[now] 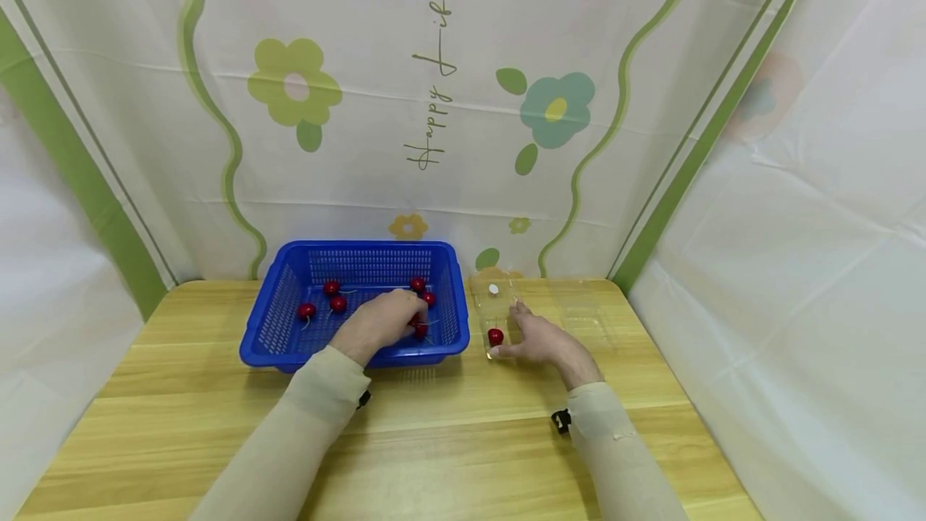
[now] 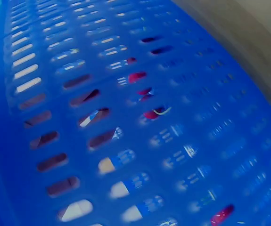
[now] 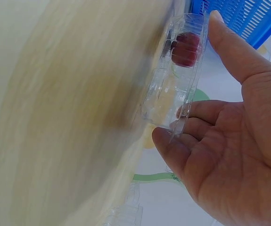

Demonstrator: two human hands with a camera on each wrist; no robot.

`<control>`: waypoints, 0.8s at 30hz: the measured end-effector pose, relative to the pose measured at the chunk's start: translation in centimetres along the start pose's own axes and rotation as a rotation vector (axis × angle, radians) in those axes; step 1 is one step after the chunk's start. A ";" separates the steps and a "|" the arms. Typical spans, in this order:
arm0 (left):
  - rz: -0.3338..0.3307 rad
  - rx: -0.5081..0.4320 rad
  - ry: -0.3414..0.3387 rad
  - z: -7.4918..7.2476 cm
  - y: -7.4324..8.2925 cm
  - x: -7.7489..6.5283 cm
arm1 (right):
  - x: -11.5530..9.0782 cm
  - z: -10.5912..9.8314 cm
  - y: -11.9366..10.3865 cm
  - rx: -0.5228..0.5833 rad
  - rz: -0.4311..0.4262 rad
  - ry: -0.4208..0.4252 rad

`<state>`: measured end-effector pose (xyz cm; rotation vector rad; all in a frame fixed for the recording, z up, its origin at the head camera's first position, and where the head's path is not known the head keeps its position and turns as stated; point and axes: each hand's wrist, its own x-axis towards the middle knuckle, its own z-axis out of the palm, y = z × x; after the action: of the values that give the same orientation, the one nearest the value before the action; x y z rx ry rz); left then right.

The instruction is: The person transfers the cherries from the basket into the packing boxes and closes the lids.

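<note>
In the head view my left hand (image 1: pixel 383 318) reaches over the near rim into a blue plastic basket (image 1: pixel 463 320). Its curled fingers pinch a red cherry (image 1: pixel 419 330) near the basket's right side; the fingertips are partly hidden. My right hand (image 1: pixel 538 338) grips a clear plastic box (image 1: pixel 483 308) just right of the basket, thumb on one side and fingers on the other. One red cherry (image 1: pixel 495 337) lies in the near end of this box. The right wrist view shows the thumb beside that cherry (image 3: pixel 186 49). Only the basket's slotted wall (image 2: pixel 93 108) fills the left wrist view.
Several more cherries (image 1: pixel 338 304) with thin stems lie in the basket, at its left and back right. Another clear plastic piece (image 1: pixel 587 320) lies on the wooden table (image 1: pixel 434 457) right of my right hand. A printed curtain (image 1: pixel 362 167) hangs behind the table.
</note>
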<state>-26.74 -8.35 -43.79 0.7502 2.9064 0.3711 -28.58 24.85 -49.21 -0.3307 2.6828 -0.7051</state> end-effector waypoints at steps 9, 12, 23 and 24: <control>0.030 -0.010 0.011 -0.5 0.8 0.5 | 0.0 0.0 0.0 -0.006 0.001 -0.001; 0.038 -0.010 0.021 -0.7 1.1 0.6 | 0.1 0.0 0.0 -0.008 -0.002 0.001; 0.044 -0.036 0.036 -1.8 2.7 0.9 | 0.1 0.1 0.0 -0.017 0.001 0.001; 0.044 -0.041 0.042 -1.8 2.9 1.0 | 0.1 0.1 0.1 -0.017 0.002 0.002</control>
<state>-26.59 -5.82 -41.34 0.8106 2.9158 0.4551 -28.67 24.83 -49.34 -0.3325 2.6918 -0.6825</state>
